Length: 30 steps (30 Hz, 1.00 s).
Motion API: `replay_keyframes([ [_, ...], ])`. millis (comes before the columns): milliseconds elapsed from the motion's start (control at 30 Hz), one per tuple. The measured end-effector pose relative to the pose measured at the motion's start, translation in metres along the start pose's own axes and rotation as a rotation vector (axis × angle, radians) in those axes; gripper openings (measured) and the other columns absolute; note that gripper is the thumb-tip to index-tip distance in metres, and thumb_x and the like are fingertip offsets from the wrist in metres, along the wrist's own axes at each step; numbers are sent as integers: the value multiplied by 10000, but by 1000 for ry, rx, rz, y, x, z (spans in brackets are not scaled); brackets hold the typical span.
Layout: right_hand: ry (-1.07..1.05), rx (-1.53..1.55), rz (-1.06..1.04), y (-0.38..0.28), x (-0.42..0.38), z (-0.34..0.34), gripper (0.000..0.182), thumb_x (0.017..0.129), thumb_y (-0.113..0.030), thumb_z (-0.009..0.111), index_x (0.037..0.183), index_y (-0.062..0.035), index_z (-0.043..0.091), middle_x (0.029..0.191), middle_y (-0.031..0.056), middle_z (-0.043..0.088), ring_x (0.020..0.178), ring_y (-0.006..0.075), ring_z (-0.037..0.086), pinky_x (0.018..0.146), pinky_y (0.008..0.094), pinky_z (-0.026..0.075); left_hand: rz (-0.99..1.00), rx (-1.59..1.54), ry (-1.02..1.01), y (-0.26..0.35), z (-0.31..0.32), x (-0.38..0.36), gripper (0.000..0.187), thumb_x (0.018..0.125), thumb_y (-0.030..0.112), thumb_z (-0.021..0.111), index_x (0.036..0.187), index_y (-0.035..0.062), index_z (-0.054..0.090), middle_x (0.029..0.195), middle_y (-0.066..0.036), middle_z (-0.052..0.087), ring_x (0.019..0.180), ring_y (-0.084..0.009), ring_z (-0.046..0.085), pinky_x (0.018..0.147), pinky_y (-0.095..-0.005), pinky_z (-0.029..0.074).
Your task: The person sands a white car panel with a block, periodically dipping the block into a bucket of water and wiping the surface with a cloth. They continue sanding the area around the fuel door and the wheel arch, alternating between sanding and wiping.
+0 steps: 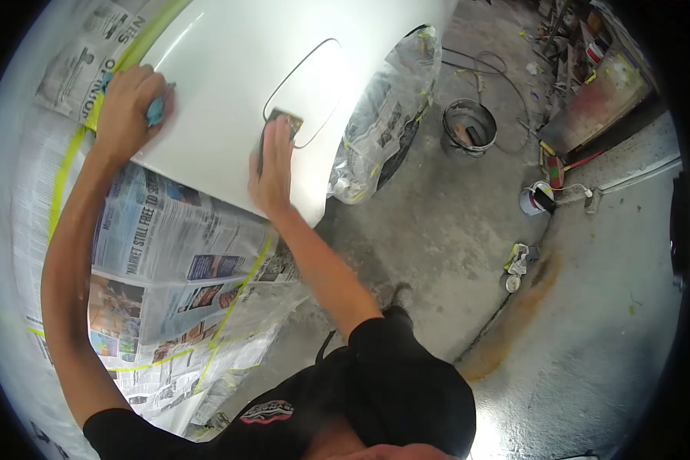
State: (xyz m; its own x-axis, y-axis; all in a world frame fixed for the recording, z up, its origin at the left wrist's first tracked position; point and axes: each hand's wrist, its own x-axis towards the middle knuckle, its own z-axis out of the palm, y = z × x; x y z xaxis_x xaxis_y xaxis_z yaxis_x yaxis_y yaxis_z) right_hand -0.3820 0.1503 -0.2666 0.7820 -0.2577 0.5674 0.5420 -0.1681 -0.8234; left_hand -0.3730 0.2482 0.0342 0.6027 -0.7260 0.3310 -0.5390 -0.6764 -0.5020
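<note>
A glossy white car body panel [215,61] stretches out before me, with the thin dark outline of a rounded flap [314,84] on it. My right hand [272,172] presses a small sanding block [287,121] flat against the panel, at the near edge of that outline. Over at the panel's left edge, my left hand [133,107] is closed around a blue-green cloth [156,112], which shows on both sides of the fingers. The palm side of each hand is hidden.
Newspaper [157,222] held by yellow-green tape masks the adjoining car body. The wheel [391,115] is wrapped in newspaper and plastic. On the concrete floor stand a dark bucket [470,126] with things inside, a hose [506,73] and a white pail [535,198]. Clutter lines the right wall.
</note>
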Motion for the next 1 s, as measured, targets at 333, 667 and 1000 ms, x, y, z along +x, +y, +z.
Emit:
replay_keyframes([
  [333, 20, -141, 21, 19, 62, -13, 623, 973, -140, 576, 1535, -12, 340, 1631, 238, 246, 1504, 426, 249, 1172, 634, 225, -35, -13, 44, 9, 3, 4, 266, 754, 0, 749, 722, 79, 496, 728, -86, 479, 710, -279, 512, 664, -389, 378],
  [667, 26, -137, 150, 61, 165, -58, 481, 1050, -157, 423, 1479, 55, 365, 1606, 253, 272, 1465, 430, 305, 1151, 637, 251, -55, 15, 37, 11, -1, 7, 269, 757, 10, 755, 724, 89, 500, 731, -73, 485, 712, -271, 520, 657, -382, 388],
  [1000, -244, -119, -191, 30, 29, -29, 719, 960, -153, 566, 1574, 9, 229, 1642, 243, 202, 1519, 417, 199, 1203, 626, 147, -86, 47, 25, 9, 1, 4, 231, 787, 71, 740, 739, 101, 516, 772, -60, 510, 765, -260, 540, 702, -381, 406],
])
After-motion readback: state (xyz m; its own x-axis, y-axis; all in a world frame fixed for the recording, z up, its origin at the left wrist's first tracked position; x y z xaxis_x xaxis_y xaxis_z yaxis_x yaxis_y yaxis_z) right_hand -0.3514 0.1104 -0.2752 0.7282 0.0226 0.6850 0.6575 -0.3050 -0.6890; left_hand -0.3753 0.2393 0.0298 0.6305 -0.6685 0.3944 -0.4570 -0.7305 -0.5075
